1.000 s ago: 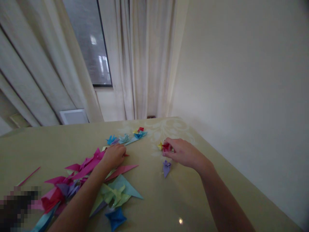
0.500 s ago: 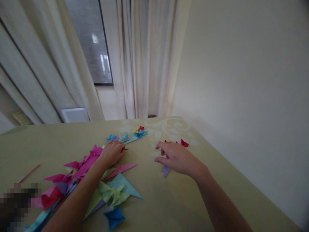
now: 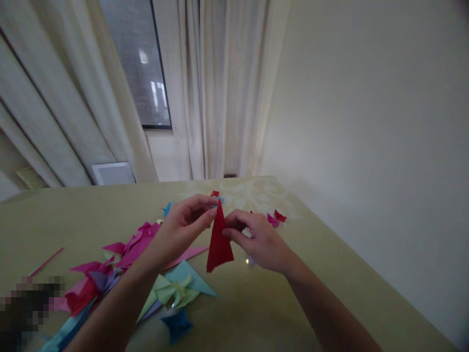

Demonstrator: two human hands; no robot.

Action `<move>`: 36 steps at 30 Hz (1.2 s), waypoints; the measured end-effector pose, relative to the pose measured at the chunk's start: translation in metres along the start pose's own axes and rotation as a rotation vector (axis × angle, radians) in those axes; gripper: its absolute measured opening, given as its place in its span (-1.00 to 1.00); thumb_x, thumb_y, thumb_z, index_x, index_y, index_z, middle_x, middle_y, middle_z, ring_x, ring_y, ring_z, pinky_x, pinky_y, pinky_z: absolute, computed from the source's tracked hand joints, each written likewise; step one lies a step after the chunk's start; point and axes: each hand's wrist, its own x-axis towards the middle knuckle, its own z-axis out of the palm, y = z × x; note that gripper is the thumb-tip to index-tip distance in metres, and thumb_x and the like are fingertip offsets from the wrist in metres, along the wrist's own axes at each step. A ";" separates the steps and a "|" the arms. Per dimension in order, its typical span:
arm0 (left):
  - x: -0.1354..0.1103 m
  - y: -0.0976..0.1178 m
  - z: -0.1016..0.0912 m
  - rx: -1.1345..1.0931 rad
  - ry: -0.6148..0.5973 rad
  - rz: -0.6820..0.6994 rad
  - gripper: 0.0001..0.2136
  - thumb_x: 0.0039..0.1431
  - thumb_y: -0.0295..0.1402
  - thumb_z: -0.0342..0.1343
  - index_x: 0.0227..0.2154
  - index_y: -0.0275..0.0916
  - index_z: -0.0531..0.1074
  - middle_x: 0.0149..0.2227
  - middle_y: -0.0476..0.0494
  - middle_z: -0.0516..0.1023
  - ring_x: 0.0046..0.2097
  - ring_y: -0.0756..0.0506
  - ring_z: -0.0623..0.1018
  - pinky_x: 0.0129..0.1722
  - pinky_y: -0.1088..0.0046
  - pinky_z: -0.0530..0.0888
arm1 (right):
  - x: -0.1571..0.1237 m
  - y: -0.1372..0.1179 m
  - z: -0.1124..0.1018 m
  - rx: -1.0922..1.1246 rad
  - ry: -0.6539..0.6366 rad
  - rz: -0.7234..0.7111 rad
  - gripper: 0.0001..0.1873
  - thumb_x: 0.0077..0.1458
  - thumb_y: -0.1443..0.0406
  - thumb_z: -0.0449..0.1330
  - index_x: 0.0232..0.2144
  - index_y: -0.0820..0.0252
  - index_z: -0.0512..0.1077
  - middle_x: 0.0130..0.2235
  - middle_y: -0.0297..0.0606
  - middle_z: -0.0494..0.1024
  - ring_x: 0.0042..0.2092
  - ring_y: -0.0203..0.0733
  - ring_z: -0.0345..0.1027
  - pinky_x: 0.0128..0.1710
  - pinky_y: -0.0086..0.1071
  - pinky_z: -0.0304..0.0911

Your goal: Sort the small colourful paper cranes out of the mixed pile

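A red folded piece of paper [image 3: 220, 244], long and triangular with its point upward, is held up above the table between both hands. My left hand [image 3: 188, 217] pinches it near the tip with thumb and fingers. Lower down, my right hand [image 3: 258, 239] grips its right edge between thumb and forefinger. Below and left of the red paper lie a light-blue folded triangle [image 3: 194, 281], a pale-green folded paper [image 3: 176, 292] and a blue folded paper star [image 3: 178, 325]. Part of a pink folded strip [image 3: 190, 253] shows behind my left wrist.
Magenta folded papers [image 3: 141, 243] are heaped at the left beside a thin pink stick [image 3: 47, 261]. Small red and magenta paper pieces [image 3: 276, 217] lie beyond my right hand. The table [image 3: 348, 303] meets a wall on the right; curtains [image 3: 212, 98] hang behind.
My hands have come together from apart, and the red folded paper is now raised between them. My left hand has lifted off the pile; my right hand has moved slightly left.
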 end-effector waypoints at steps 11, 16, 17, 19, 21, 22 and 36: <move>-0.006 0.006 0.001 0.021 -0.279 -0.021 -0.75 0.26 -0.17 0.30 -0.33 -0.28 0.60 -0.37 -0.13 0.66 -0.32 -0.06 0.60 -0.32 0.49 0.48 | -0.017 -0.019 -0.025 0.195 -0.345 0.191 -0.33 0.34 -0.22 0.03 -0.15 0.24 0.57 -0.16 -0.15 0.62 -0.16 -0.17 0.49 -0.21 -0.38 0.36; 0.001 -0.016 0.001 0.381 -0.482 -0.062 -0.74 0.28 -0.17 0.24 -0.09 -0.18 0.62 -0.28 -0.08 0.71 -0.25 -0.10 0.64 -0.25 0.45 0.49 | -0.054 -0.013 -0.037 -0.105 -0.348 0.291 -0.57 0.44 0.00 0.07 -0.10 0.17 0.57 -0.24 -0.23 0.64 -0.25 -0.22 0.50 -0.25 -0.41 0.36; 0.004 -0.027 -0.004 0.484 -0.516 -0.101 -0.73 0.27 -0.21 0.24 -0.05 -0.18 0.62 -0.24 -0.10 0.72 -0.20 -0.13 0.65 -0.18 0.41 0.50 | -0.065 -0.008 -0.039 -0.180 -0.379 0.306 -0.59 0.46 0.04 0.04 -0.08 0.14 0.58 -0.23 -0.23 0.64 -0.22 -0.21 0.50 -0.20 -0.38 0.36; 0.009 -0.053 -0.015 0.763 -0.518 -0.187 -0.75 0.21 -0.29 0.25 -0.08 -0.23 0.63 -0.12 -0.23 0.71 -0.06 -0.23 0.65 -0.05 0.31 0.49 | -0.089 0.004 -0.041 -0.359 -0.461 0.331 -0.65 0.45 0.12 0.05 -0.10 0.12 0.60 -0.20 -0.22 0.64 -0.15 -0.15 0.49 -0.09 -0.31 0.33; 0.012 -0.080 -0.026 1.031 -0.475 -0.264 -0.76 0.16 -0.33 0.26 -0.14 -0.29 0.62 -0.03 -0.37 0.66 0.03 -0.34 0.61 0.00 0.20 0.46 | -0.111 0.019 -0.041 -0.506 -0.491 0.380 -0.75 0.37 0.21 0.14 -0.15 0.13 0.61 -0.17 -0.20 0.63 -0.10 -0.10 0.47 -0.05 -0.27 0.29; 0.013 -0.091 -0.030 1.109 -0.465 -0.299 -0.75 0.12 -0.35 0.27 -0.14 -0.29 0.60 -0.02 -0.41 0.65 0.04 -0.37 0.60 -0.02 0.19 0.45 | -0.120 0.026 -0.040 -0.545 -0.483 0.427 -0.81 0.31 0.25 0.19 -0.18 0.14 0.62 -0.18 -0.21 0.63 -0.11 -0.09 0.47 -0.07 -0.28 0.29; 0.027 -0.089 -0.047 0.891 -0.333 -0.157 -0.81 0.21 -0.21 0.15 -0.32 -0.20 0.58 -0.32 -0.11 0.63 -0.27 -0.13 0.55 -0.31 0.43 0.33 | -0.124 0.057 -0.030 -0.680 -0.089 0.261 -0.83 0.32 0.23 0.23 -0.10 0.11 0.58 -0.11 -0.14 0.62 -0.05 -0.04 0.50 0.00 -0.20 0.38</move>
